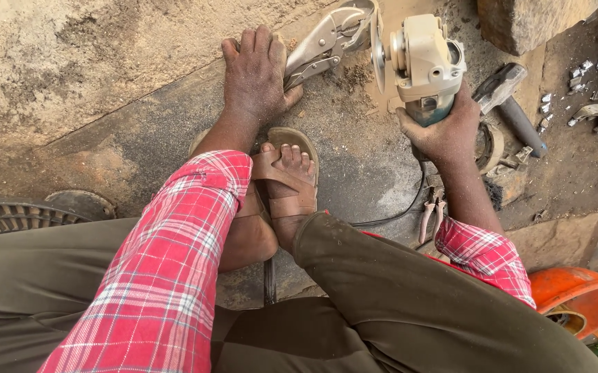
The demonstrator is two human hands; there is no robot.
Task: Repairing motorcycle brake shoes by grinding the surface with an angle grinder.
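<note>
We lose the locking pliers' (323, 43) jaws behind the grinder disc (377, 48), workpiece unseen, grinder (423, 59) handle buried in our right hand (440, 131), orange tub (578, 297) cut by frame edge.

Bare dusty floor (71, 62) lies open left of the left hand (257, 72), out to the far left edge. Between the hands, the locking pliers (323, 41), the angle grinder (420, 59) and the sandalled foot (288, 179) crowd the passage. Right of the right hand (440, 131), a hammer (509, 97), metal scraps (589, 76) and a stone block (527, 21) obstruct the floor.
</note>
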